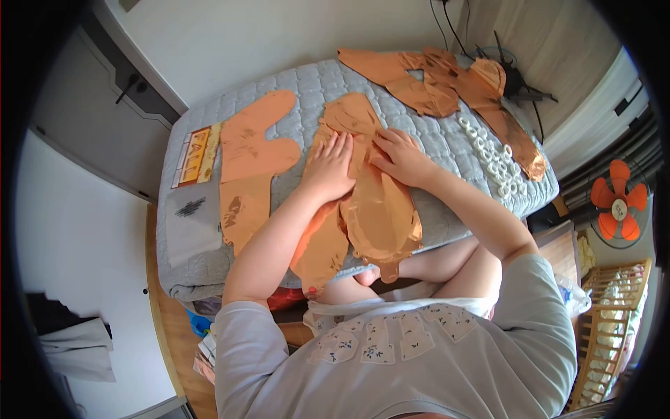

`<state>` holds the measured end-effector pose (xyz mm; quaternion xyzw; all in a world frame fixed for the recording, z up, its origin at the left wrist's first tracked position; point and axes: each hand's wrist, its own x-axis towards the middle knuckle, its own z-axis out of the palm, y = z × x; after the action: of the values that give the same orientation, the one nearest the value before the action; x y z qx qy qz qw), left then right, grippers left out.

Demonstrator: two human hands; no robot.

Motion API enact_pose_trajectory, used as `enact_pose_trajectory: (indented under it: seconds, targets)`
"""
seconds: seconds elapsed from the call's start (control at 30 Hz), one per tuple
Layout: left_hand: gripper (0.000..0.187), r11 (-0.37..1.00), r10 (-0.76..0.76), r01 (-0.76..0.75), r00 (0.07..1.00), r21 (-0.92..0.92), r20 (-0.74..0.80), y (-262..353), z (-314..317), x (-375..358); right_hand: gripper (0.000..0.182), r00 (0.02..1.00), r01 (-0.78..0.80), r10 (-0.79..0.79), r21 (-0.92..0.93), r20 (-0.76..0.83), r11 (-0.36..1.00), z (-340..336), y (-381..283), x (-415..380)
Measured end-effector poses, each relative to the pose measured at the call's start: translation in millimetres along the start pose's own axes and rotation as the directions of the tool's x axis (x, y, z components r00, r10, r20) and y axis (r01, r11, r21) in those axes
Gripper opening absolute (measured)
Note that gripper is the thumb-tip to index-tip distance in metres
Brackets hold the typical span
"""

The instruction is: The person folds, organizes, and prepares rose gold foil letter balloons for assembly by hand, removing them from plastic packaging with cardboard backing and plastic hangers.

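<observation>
A flat, uninflated copper-coloured foil balloon [380, 216] lies across the mattress in front of me, its near end reaching over the front edge. My left hand [331, 166] rests on its left part, palm down with the fingers stretched out. On the upper right edge of the same balloon, my right hand [401, 159] lies with its fingers slightly bent and apart; the foil is creased between the two hands. To the left is a second flat foil balloon [255, 150] with rounded lobes.
More crumpled foil balloons [412, 87] lie at the far right of the mattress [307, 77], near several small white rings [492, 157]. A printed card [197, 157] and a clear plastic bag [192, 227] sit at the left. An orange-bladed fan [619, 208] stands at the right.
</observation>
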<state>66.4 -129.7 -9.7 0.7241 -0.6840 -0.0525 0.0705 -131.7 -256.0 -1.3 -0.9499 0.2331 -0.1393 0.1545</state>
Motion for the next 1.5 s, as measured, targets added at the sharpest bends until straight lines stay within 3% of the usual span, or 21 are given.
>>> enact_pose_trajectory:
  seconds: [0.23,0.5,0.6,0.83,0.93,1.0,1.03,1.07,1.1,1.13,1.17,1.23,1.27,1.3,1.37,1.5]
  targets:
    - [0.095,0.998,-0.005,0.006,1.000,0.068,-0.013,2,0,1,0.065,1.000,-0.011,0.009,-0.053,-0.022,0.999,-1,-6,-3]
    - [0.091,0.995,-0.003,0.005,1.000,0.096,-0.022,1,2,1,0.086,0.997,-0.040,0.049,-0.148,0.054,0.988,8,-9,0]
    - [0.081,0.998,-0.010,0.011,1.000,0.060,-0.022,3,-1,-1,0.086,0.999,-0.032,0.038,-0.158,0.035,0.987,11,-8,-1]
    - [0.088,0.996,0.017,-0.013,0.999,0.083,-0.051,-4,7,3,0.077,0.998,-0.029,0.017,-0.197,-0.059,0.980,15,-14,-8]
    - [0.091,0.999,0.031,-0.032,0.997,-0.024,-0.068,-6,1,1,0.077,0.999,-0.024,0.017,-0.219,-0.037,0.975,15,-13,-7]
    - [0.093,0.978,0.051,-0.068,0.995,-0.198,-0.090,-11,-1,2,0.077,1.000,-0.028,0.025,-0.237,-0.013,0.971,15,-12,-8]
    - [0.093,0.981,0.051,-0.068,0.994,-0.183,-0.096,-15,3,4,0.077,0.999,-0.023,0.017,-0.234,-0.027,0.972,16,-11,-8]
    - [0.092,0.857,0.020,-0.096,0.988,-0.506,-0.152,-19,5,5,0.077,0.999,-0.036,0.032,-0.225,-0.023,0.974,17,-12,-8]
    - [0.092,0.630,-0.025,-0.138,0.980,-0.764,-0.198,-21,3,6,0.078,0.999,-0.047,0.043,-0.216,-0.020,0.975,17,-12,-8]
    - [0.076,0.561,-0.145,-0.077,0.971,-0.824,-0.190,-8,-14,-3,0.077,0.999,-0.050,0.046,-0.192,-0.024,0.980,17,-12,-8]
    - [0.076,0.577,-0.146,-0.084,0.968,-0.813,-0.203,-10,-19,-2,0.077,0.999,-0.040,0.033,-0.188,-0.041,0.981,17,-12,-8]
    - [0.054,0.872,-0.039,-0.209,0.872,-0.442,-0.489,-10,-32,0,0.077,0.999,-0.050,0.048,-0.197,-0.015,0.979,15,-15,-8]
    - [0.032,0.869,-0.032,-0.227,0.861,-0.440,-0.507,-9,-37,2,0.080,0.997,-0.075,0.071,-0.207,-0.026,0.975,16,-17,-9]
    - [0.032,0.875,-0.027,-0.227,0.859,-0.428,-0.512,-2,-50,5,0.080,0.997,-0.070,0.064,-0.203,-0.037,0.977,11,-20,-9]
    - [0.027,0.868,0.011,-0.181,0.939,-0.463,-0.345,9,-69,15,0.084,0.997,-0.072,0.078,-0.183,0.026,0.980,4,-23,-11]
    - [0.027,0.901,0.057,-0.140,0.976,-0.411,-0.208,18,-76,65,0.086,0.998,-0.059,0.061,-0.203,0.003,0.977,10,-18,-10]
